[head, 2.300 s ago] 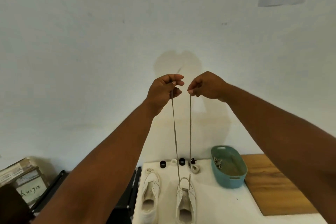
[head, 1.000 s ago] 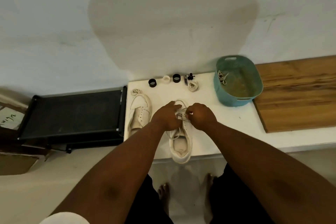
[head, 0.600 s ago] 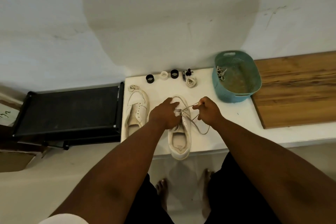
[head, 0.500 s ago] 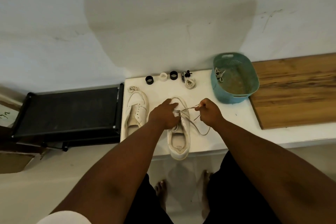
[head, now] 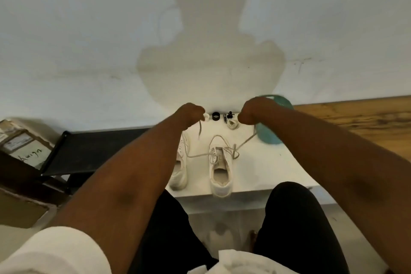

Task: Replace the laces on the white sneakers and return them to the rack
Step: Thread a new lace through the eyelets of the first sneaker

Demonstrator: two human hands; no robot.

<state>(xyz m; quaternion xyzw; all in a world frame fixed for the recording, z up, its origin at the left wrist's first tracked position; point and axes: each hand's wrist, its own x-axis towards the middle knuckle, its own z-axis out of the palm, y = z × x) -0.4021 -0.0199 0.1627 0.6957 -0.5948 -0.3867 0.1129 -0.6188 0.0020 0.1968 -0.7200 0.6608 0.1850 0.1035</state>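
— What can't you make out from where you stand?

— The left hand point(head: 190, 113) covers most of the second white sneaker point(head: 180, 162) on the left, and the right forearm hides most of the teal plastic basket point(head: 268, 134). The small black ring point(head: 215, 116) and bits at the far edge of the white surface point(head: 266, 169) are too small to name.

— And the hands?

— Both are fists, fingers curled tight. The left pinches one end of the pale flat shoelace point(head: 244, 143), its tip dangling; the right hand point(head: 252, 111) grips the other end, stretched taut.

— Different from half a second ago?

— Yes. Then both hands sat low at the eyelets; now they are lifted and pulled apart toward the far wall, drawing the lace out sideways.

— Where's the shoe?

— The white lace-up sneaker point(head: 220, 169) stands mid-surface, heel overhanging the near edge. Bare white surface lies to its right; the black rack point(head: 89, 151) stands left, the wooden board point(head: 355, 118) far right.
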